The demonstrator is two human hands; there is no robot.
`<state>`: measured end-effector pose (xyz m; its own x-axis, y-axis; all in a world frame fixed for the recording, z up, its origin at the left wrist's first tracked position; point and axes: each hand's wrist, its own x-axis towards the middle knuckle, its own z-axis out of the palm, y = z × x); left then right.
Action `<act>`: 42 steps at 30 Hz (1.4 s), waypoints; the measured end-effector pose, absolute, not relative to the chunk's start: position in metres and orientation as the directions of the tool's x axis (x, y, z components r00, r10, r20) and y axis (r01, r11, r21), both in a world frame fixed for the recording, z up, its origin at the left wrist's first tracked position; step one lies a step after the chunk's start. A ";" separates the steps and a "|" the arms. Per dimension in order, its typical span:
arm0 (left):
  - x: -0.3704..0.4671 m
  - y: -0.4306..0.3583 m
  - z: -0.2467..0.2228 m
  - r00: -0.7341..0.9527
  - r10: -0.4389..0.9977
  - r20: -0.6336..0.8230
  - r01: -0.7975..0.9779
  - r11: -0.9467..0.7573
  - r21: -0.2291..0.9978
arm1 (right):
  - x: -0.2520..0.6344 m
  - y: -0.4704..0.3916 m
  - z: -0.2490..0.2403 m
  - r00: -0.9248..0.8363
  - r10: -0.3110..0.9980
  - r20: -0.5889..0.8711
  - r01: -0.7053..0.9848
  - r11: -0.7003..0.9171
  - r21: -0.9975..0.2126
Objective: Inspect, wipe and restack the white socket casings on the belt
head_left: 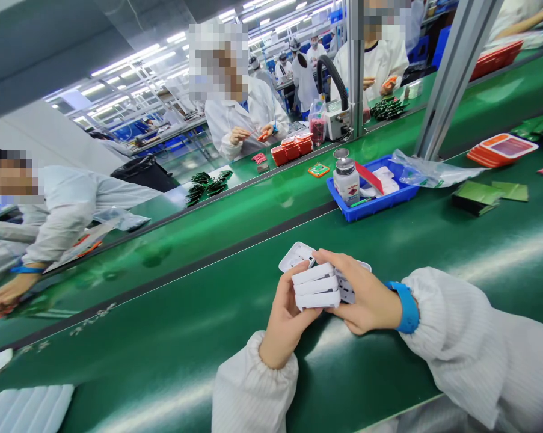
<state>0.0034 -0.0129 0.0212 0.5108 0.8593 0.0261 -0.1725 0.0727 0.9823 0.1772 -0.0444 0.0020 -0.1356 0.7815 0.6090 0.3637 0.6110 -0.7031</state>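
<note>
Between my two hands, just over the green bench, is a small stack of white plastic casings (317,287). My left hand (289,313) grips the stack from the left side, thumb below and fingers behind. From the right, my right hand (365,294) is closed round the same stack, its fingers across the top and underneath. Another white casing (297,256) with its inner side showing lies just behind the stack. Part of a further casing shows at my right fingers; most of it is hidden by the hand.
Ahead stands a blue tray (379,201) with a white bottle (346,180). Right of it are green boards (476,197) and orange-rimmed frames (501,149). A metal post (456,78) rises there. White padded packaging (27,409) lies front left. Co-workers sit across the green belt (253,204).
</note>
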 end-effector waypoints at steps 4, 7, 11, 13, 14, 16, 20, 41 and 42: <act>-0.005 -0.009 0.015 0.613 0.786 0.083 -0.204 0.056 0.977 | 0.180 -0.044 0.005 -0.160 0.871 0.464 -0.024 0.467 -0.884; -0.002 -0.016 0.010 0.576 0.810 0.111 -0.308 0.089 0.947 | 0.181 -0.044 0.009 -0.253 0.902 0.350 -0.223 0.298 -0.928; 0.013 -0.031 0.013 0.525 0.848 -0.067 -0.445 0.341 0.828 | 0.180 -0.044 0.010 -0.105 0.911 0.400 0.000 0.402 -0.916; 0.018 -0.034 0.018 0.507 0.842 -0.186 -0.473 0.452 0.756 | 0.181 -0.043 0.010 -0.059 0.848 0.527 0.239 0.525 -0.817; 0.020 -0.035 0.020 0.507 0.829 -0.237 -0.474 0.498 0.726 | 0.182 -0.042 0.010 -0.093 0.814 0.574 0.320 0.570 -0.757; 0.021 -0.034 0.025 0.529 0.788 -0.315 -0.461 0.578 0.673 | 0.184 -0.040 0.009 -0.209 0.769 0.604 0.347 0.635 -0.690; 0.022 -0.030 0.030 0.568 0.730 -0.380 -0.466 0.666 0.582 | 0.186 -0.038 0.006 -0.262 0.766 0.586 0.226 0.640 -0.735; 0.023 -0.030 0.028 0.679 0.642 -0.357 -0.421 0.738 0.527 | 0.189 -0.037 0.010 0.086 0.927 0.366 -0.092 0.373 -0.923; 0.023 -0.030 0.028 0.686 0.638 -0.350 -0.421 0.740 0.525 | 0.188 -0.038 0.010 0.061 0.910 0.409 -0.016 0.411 -0.912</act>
<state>0.0230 -0.0300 0.0278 0.6862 0.6379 -0.3496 -0.4206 0.7401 0.5247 0.1880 -0.0385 0.0096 0.0605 0.9104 0.4093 -0.0164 0.4109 -0.9115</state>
